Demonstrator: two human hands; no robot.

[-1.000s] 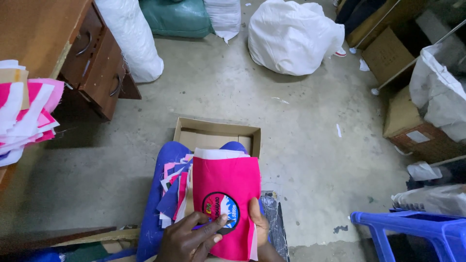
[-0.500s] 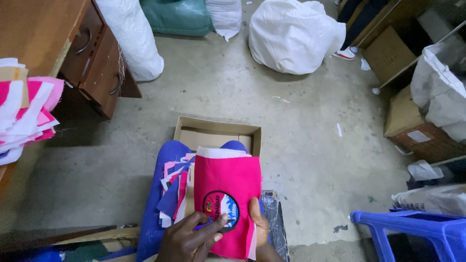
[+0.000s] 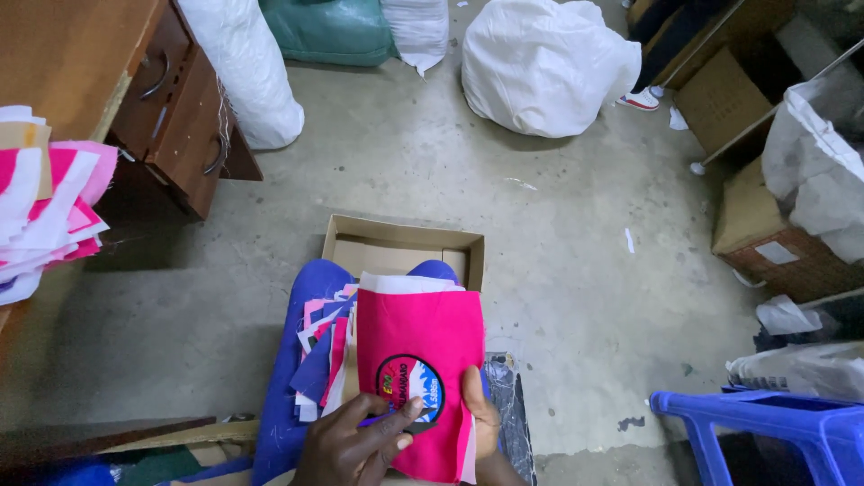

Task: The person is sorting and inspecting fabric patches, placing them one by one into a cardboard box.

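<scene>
Far left: stack of pink/white fabric pieces (image 3: 40, 211) on wooden desk (image 3: 63, 63), drawers (image 3: 175, 117) beside it.
Near left-centre: loose pile of cut fabric scraps (image 3: 324, 360), mixed pink, blue, white, on lap in blue trousers (image 3: 288, 396).
Near centre: left hand (image 3: 355, 445) lies over lower edge of pink fabric panel (image 3: 423, 369), fingers spread, tips on round printed badge (image 3: 409, 387); a small purple item under the fingers, kind unclear.
Right hand (image 3: 477, 414) grips panel's right edge, thumb on front.
Panel lies on lap, atop white pieces.
Just beyond: open cardboard box (image 3: 405, 247) on concrete floor (image 3: 576, 270).
Far centre: white sack (image 3: 544, 67).
Near right: blue plastic chair (image 3: 774, 432).
Far right: cartons (image 3: 765, 225).
</scene>
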